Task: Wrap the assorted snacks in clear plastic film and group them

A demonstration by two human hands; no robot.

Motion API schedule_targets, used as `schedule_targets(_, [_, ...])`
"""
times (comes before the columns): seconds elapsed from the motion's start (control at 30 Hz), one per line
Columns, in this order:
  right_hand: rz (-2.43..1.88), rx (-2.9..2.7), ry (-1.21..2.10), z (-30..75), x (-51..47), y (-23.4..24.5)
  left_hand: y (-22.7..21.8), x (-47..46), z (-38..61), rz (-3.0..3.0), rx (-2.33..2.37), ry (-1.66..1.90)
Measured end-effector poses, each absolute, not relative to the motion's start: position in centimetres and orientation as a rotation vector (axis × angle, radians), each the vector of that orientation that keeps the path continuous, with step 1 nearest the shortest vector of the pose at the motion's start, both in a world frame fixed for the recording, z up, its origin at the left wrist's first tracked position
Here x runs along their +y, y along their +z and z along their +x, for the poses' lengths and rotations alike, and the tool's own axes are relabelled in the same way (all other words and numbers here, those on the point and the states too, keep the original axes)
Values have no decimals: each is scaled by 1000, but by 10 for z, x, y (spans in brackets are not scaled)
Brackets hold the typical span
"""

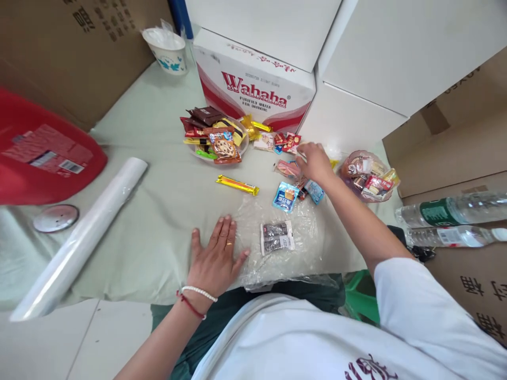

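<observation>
My left hand [216,258] lies flat on the cloth with its fingers spread, at the left edge of a clear plastic sheet [309,245]. On that sheet sits a clear-and-white packet with dark contents [276,236]. My right hand [315,162] reaches over the loose snacks, thumb and forefinger apart, close to a pink wrapped snack [288,169] and a red packet [292,143]. Its other fingers are partly hidden. Nearer to me are a blue snack packet [285,197] and another blue packet [314,191]. A yellow snack bar [237,184] lies to the left.
Behind stand a heaped bowl of snacks [246,141] and a Wahaha carton [257,97]. At right are a pinkish bowl [348,187] and plastic bottles [467,208]. A plastic film roll [83,237], round lid [56,218], red container [43,153] and paper cup [168,55] occupy the left.
</observation>
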State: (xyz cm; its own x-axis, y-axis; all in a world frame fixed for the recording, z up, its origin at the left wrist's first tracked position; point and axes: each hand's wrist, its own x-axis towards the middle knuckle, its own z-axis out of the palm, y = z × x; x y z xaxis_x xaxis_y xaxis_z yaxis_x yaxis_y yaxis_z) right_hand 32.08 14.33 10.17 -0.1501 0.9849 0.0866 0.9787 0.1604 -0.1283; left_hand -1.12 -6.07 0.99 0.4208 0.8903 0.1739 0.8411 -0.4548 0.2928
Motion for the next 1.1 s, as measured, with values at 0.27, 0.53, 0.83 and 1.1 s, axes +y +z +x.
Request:
schedule_targets(0.27, [-2113,-2804,202,341,257,74,11,-59,-11,2461,1554,526])
schedule_targets(0.53, [-1971,-2839,-56,343,232,80,12,-59,-10,2421,1574,432])
schedule_targets(0.83, [-1814,-2411,-61,319,171,106,20,-59,-7,2405,1596,148])
schedule_targets(1.1, [-978,-3174,576,247,15,116,15,-59,-10,2437,1573,207])
